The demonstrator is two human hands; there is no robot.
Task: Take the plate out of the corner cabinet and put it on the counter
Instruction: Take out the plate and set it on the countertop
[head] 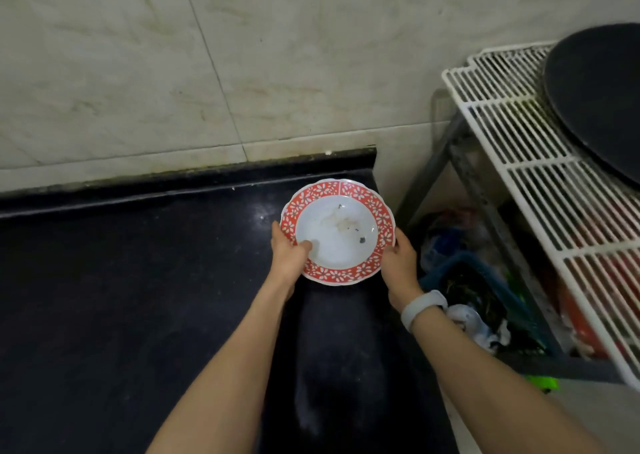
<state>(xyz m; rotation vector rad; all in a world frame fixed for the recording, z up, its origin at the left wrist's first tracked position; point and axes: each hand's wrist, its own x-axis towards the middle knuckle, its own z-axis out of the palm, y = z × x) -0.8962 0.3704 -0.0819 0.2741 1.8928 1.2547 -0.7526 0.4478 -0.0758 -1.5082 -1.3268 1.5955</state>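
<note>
A white plate [337, 231] with a red flowered rim and some crumbs in its middle is over the right end of the black counter [138, 280]. My left hand [289, 254] grips its left edge, thumb lying inside the bowl of the plate. My right hand [398, 259] holds the right edge from outside; a white band is on that wrist. I cannot tell whether the plate touches the counter or hovers just above it. No cabinet is in sight.
A tiled wall [207, 72] rises behind the counter. To the right stands a metal rack with a white wire shelf [519, 148] carrying a dark round pan [599, 96]. Below it sit a blue basket [485, 287], bags and clutter on the floor.
</note>
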